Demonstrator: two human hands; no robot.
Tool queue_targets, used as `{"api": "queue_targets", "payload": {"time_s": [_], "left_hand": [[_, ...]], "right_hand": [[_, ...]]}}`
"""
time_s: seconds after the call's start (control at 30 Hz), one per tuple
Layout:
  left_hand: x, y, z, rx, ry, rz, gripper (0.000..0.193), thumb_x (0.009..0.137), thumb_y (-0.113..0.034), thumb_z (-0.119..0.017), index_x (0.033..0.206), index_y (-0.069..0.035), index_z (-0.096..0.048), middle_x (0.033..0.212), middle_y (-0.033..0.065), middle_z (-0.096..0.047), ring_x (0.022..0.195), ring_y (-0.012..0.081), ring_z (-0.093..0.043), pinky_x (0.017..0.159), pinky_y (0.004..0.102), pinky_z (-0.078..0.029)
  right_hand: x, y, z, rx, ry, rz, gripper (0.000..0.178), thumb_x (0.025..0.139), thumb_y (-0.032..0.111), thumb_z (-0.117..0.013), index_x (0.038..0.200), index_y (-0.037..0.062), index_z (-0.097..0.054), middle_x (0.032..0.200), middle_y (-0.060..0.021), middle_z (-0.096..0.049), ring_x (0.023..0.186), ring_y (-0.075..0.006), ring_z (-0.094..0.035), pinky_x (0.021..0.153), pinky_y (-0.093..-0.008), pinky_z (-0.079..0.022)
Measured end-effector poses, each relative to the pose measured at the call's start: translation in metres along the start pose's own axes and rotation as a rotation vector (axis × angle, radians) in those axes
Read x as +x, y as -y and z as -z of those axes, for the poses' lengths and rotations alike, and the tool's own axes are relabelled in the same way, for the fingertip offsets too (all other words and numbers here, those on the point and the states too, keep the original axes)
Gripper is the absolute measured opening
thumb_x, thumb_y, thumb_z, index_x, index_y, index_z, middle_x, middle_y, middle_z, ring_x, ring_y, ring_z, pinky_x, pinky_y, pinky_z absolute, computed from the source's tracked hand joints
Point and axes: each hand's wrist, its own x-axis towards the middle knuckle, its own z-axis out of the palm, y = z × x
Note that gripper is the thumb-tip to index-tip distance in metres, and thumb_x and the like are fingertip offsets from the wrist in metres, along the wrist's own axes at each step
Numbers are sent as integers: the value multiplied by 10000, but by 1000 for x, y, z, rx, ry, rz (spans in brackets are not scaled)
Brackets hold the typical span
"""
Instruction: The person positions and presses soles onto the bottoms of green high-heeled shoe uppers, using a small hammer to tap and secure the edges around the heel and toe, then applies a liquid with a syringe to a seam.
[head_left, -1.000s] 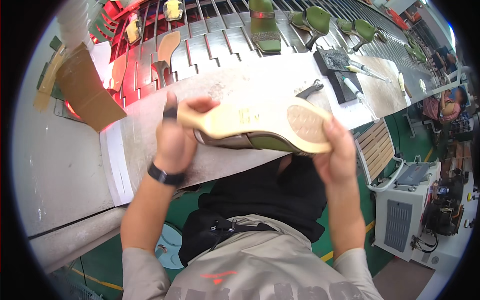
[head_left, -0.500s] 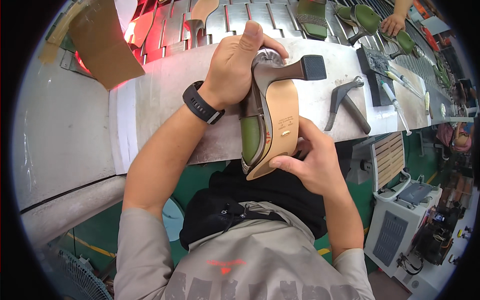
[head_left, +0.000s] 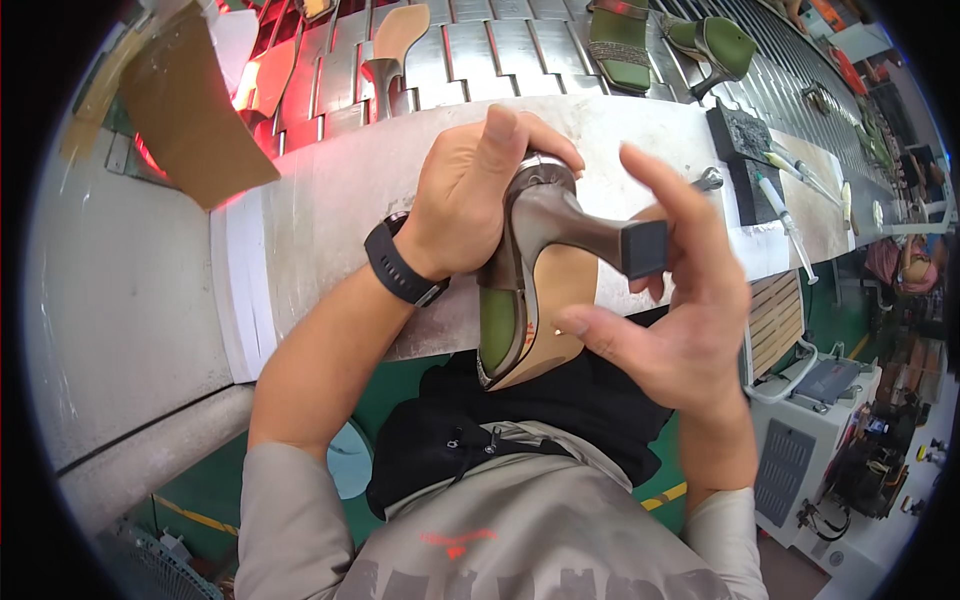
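High-heeled shoe [head_left: 535, 290] in left hand [head_left: 470, 200] — right hand [head_left: 680, 320] at sole.

Head-worn fisheye view, looking steeply down over the person's own chest and arms.

The single camera sits on the head and faces down and forward, so the forearms enter from the lower edge and the grey shirt fills the bottom of the frame. It is close to the hands: the left hand [head_left: 470, 205] and right hand [head_left: 680, 320] with the high-heeled shoe [head_left: 535, 270] sit large at the centre. Beyond them the workbench [head_left: 330, 215] crosses the middle, and the slatted conveyor [head_left: 500, 45] runs along the top. Straight edges bow toward the dark round rim. The green floor shows below the bench.
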Motion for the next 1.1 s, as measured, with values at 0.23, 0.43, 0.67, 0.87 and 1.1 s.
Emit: {"api": "queue_targets", "payload": {"time_s": [0.23,0.43,0.67,0.87,1.1], "left_hand": [[-3,3,4,-20,8,71,1053,1069,-777,-95,1033,59,-735,1027,152,-723,995,241,-687,943,361,-531],[4,0,2,48,35,29,1074,1071,-761,-48,1013,54,-743,1012,158,-726,985,248,-689,934,364,-526],[2,4,2,-24,11,-10,927,1144,-642,-152,1000,37,-767,1008,149,-745,981,245,-677,948,365,-506],[1,4,0,-1,6,-31,898,1140,-649,-206,992,37,-766,1010,150,-747,974,246,-677,933,358,-506],[12,-5,-5,-31,13,222,294,1038,-238,-631,1028,36,-737,955,57,-736,906,108,-642,837,282,-515]], "right_hand": [[11,19,0,-226,-55,395,378,730,14,-894,1087,4,-770,843,-128,-761,659,-255,-726,606,-315,-566],[-4,-19,-29,-181,-227,485,603,552,-39,-815,1151,-58,-755,903,-130,-757,716,-232,-719,607,-323,-576],[-2,-31,-39,-135,-274,511,638,531,-24,-801,1166,-63,-753,918,-150,-747,704,-242,-715,605,-321,-578],[0,-37,-41,-113,-277,556,629,543,-30,-783,1170,-70,-749,923,-146,-743,699,-252,-712,598,-334,-571],[19,-39,-28,-242,-291,523,373,709,-48,-810,1077,-20,-760,775,-94,-700,666,-245,-694,580,-358,-550]]}}
